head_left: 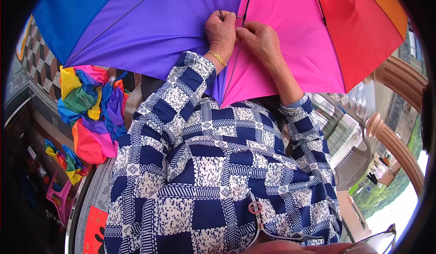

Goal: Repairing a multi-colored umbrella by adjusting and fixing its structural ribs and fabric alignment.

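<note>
An opened rainbow umbrella (290, 49) spreads before me, its ribs showing along the blue, purple, pink, red and orange panels. At the purple-pink seam a thin black rib (245, 9) runs down toward me. My left hand (220, 32), a gold bracelet (217, 58) on its wrist, is closed with a thin dark pointed tool (221, 14) sticking up from the fingers; its exact kind is unclear. A fine needle-like tip shows between that hand and the rib. Just right of it, my right hand (262, 40) is closed, thumb and fingers pinching at the rib.
A heap of crumpled multicoloured fabric (93, 113) lies on the left. Below it are more coloured cloth (66, 158) and a pink plastic basket or stool (59, 199). A grey perforated chair (354, 163) stands on the right, near brown railing posts (395, 145).
</note>
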Demonstrator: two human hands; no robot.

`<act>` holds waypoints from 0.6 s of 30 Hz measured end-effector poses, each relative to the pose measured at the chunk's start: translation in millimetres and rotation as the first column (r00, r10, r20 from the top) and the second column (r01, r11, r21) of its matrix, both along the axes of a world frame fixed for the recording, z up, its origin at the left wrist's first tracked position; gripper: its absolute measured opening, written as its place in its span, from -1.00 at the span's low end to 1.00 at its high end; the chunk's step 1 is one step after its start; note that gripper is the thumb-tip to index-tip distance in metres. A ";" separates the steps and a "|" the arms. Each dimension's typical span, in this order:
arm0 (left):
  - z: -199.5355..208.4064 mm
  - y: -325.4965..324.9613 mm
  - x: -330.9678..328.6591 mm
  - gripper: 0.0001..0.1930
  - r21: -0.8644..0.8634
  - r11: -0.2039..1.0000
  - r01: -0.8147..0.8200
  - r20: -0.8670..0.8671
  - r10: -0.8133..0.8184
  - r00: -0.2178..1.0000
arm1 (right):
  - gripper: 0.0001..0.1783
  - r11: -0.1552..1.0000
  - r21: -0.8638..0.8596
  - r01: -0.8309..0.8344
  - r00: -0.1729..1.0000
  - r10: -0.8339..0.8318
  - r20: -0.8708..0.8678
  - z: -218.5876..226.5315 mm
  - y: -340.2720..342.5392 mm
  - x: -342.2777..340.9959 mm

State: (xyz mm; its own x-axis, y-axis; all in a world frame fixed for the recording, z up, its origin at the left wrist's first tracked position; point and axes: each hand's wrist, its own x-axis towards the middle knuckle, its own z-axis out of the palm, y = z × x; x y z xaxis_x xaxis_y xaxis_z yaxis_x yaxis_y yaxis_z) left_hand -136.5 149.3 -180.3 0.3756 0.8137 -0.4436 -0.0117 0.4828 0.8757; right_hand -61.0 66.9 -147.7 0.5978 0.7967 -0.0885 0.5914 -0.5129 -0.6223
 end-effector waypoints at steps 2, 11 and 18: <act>-0.7 0.4 0.6 -0.87 0.004 1.000 -0.005 0.005 0.005 1.000 | -0.78 0.996 -0.044 0.074 0.990 -0.079 -0.120 -2.0 4.8 -0.6; -0.7 -4.1 1.4 -0.88 -0.065 0.996 -0.060 0.049 0.063 0.997 | -0.76 0.976 0.168 0.142 0.924 -0.069 -0.376 -32.5 -2.8 8.6; -9.8 -4.7 5.5 -0.87 -0.014 0.997 -0.070 0.007 0.070 0.998 | -0.80 0.959 0.219 0.181 0.894 -0.067 -0.442 -38.0 -3.2 8.4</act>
State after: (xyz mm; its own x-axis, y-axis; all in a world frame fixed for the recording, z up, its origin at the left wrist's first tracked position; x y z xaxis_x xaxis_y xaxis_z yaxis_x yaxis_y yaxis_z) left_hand -131.0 144.6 -190.0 0.3212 0.8319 -0.4526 -0.0525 0.4928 0.8686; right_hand -52.6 63.7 -185.7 0.6424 0.7481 -0.1665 0.1816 -0.3597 -0.9152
